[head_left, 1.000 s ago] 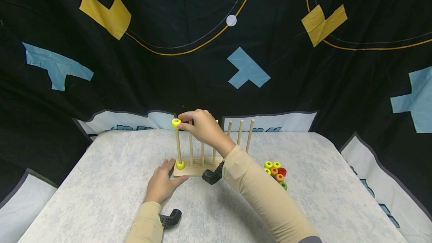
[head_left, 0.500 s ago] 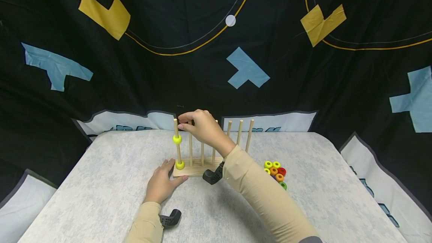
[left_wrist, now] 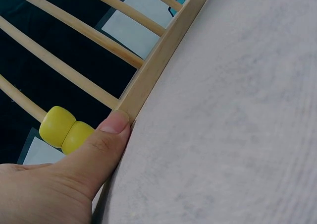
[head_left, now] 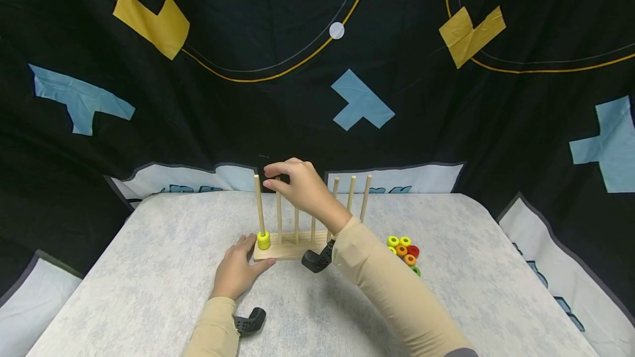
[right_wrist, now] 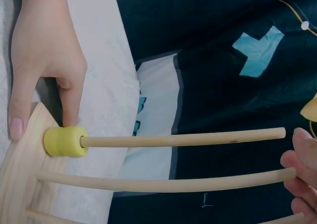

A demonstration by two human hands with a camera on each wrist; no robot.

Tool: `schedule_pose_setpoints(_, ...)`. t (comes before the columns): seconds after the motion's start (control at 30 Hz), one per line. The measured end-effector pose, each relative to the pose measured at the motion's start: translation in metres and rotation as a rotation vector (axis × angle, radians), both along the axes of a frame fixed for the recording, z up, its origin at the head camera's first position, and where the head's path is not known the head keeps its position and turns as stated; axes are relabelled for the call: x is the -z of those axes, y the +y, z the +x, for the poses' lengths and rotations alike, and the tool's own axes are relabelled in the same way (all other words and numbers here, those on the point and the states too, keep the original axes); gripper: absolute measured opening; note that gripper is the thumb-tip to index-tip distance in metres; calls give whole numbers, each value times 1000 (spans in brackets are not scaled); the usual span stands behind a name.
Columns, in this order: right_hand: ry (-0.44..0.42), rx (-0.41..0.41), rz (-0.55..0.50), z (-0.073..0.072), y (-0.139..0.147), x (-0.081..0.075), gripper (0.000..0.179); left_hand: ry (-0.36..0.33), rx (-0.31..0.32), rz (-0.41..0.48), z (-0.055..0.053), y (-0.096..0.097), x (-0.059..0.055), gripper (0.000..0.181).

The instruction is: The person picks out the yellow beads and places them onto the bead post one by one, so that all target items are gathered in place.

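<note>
A wooden stand [head_left: 290, 252] with a row of several upright pegs is on the table. Two yellow beads [right_wrist: 65, 141] sit stacked at the foot of its leftmost peg, touching each other. My left hand [head_left: 235, 275] grips that end of the base, thumb [left_wrist: 113, 127] on the front edge and fingers around behind. Near the peg tops hovers my right hand [head_left: 306, 187], thumb and fingers loosely curved with a gap between them and nothing held. The right wrist view has its fingertips [right_wrist: 303, 144] beside the bare top of the leftmost peg. My right hand and forearm hide part of the middle pegs.
To the right of the stand lies a cluster of loose beads, yellow, orange [head_left: 409, 260], red [head_left: 413, 250] and green [head_left: 415, 271]. A pale, mottled cloth covers the table [head_left: 149, 274]. Behind it hangs a black patterned cloth [head_left: 278, 120].
The right hand let go of a yellow bead at the top of the leftmost peg. The bead slid down onto the lower yellow one. My left hand stayed put.
</note>
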State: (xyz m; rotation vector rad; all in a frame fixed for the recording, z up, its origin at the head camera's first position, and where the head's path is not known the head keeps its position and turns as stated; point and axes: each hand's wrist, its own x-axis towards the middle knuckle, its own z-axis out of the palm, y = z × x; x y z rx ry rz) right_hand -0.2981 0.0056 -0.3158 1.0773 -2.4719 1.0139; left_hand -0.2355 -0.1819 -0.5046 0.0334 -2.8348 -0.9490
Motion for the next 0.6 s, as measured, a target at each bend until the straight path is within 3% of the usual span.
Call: schedule_pose_setpoints(0.6,145,-51,-35,26,29,13,30,-5,-9,-11,0,1,0,90)
